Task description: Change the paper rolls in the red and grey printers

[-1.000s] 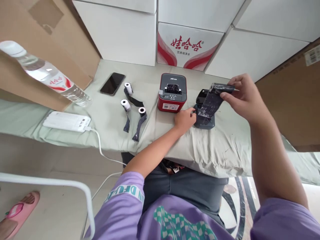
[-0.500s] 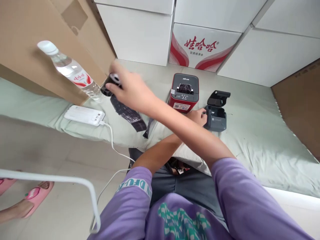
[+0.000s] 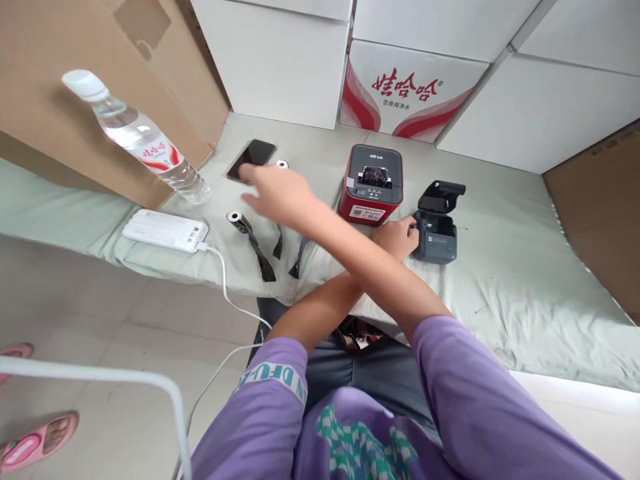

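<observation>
My arms are crossed, the right over the left. My right hand (image 3: pixel 280 190) hovers, a little blurred, above the cloth with thumb and fingers apart and nothing visible between them. Beside it lies a black film roll (image 3: pixel 239 223) with a loose twisted strip; another roll (image 3: pixel 283 164) shows only its white-cored end behind the hand. My left hand (image 3: pixel 397 238) rests with curled fingers against the left side of a small dark grey printer (image 3: pixel 436 239), whose lid stands raised. A red and black printer (image 3: pixel 373 187) with black film in its top slot stands just behind that hand.
A phone (image 3: pixel 254 157), a water bottle (image 3: pixel 160 153) and a white power bank (image 3: pixel 165 231) with a cable are on the left. White boxes (image 3: pixel 270 67) line the back; cardboard boxes (image 3: pixel 145 100) flank the cloth. A pink-slippered foot (image 3: pixel 55 432) is on the floor.
My right hand has let go of the black film roll, now lying on the cloth, and moved right. The phone has come into sight. My left hand stays by the small printer.
</observation>
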Motion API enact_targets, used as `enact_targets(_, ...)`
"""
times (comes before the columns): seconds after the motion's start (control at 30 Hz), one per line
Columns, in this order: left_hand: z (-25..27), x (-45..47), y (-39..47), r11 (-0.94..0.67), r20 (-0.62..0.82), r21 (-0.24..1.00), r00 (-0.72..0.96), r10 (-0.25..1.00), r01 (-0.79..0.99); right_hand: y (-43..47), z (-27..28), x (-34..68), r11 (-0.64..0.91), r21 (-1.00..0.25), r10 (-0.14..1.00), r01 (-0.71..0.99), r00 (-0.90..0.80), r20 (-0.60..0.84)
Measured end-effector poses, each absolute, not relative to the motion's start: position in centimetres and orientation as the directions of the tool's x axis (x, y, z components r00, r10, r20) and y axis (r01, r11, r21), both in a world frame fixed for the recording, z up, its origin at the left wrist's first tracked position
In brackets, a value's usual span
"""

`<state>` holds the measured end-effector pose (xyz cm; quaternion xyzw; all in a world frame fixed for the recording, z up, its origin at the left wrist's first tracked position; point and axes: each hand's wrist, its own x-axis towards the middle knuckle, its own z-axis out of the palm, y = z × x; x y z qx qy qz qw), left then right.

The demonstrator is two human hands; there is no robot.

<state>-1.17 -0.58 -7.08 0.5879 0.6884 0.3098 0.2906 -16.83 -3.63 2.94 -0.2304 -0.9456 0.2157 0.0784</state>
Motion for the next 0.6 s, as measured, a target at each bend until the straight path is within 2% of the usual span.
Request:
enact_targets(0.03, -7.0, -1.2, -0.5, 0.122, -0.05, 0.774, -0.132, 0.99, 0.621, -3.1, 3.9, -15.1, 0.786, -0.418, 0.526, 0.456, -0.848, 0.064)
enact_targets(0.1, -6.9, -1.2, -0.3, 0.117, -0.063, 0.786, -0.109, 0.992, 0.607, -2.3, 4.6, -12.2, 0.737, -0.348, 0.615, 0.579, -0.789, -0.011)
enact_targets(0.23, -7.2, -1.0, -0.3, 0.12, -0.044, 0.769, -0.135, 0.99, 0.628, -2.2, 1.7, -8.9, 0.671, -0.265, 0.678, 0.692, -0.718, -0.159)
enact_targets(0.43, -8.0, -0.8, -0.3, 0.085, 0.019, 0.75, -0.15, 0.988, 0.656, -2.0, -1.9, -6.7, 0.606, -0.413, 0.685, 0.68, -0.71, -0.164)
enact_targets(0.6, -8.1, -0.8, -0.2, 0.104, 0.006, 0.735, -0.16, 0.987, 0.67, -1.1, -3.2, -5.3, 0.612, -0.553, 0.616, 0.566, -0.779, -0.115)
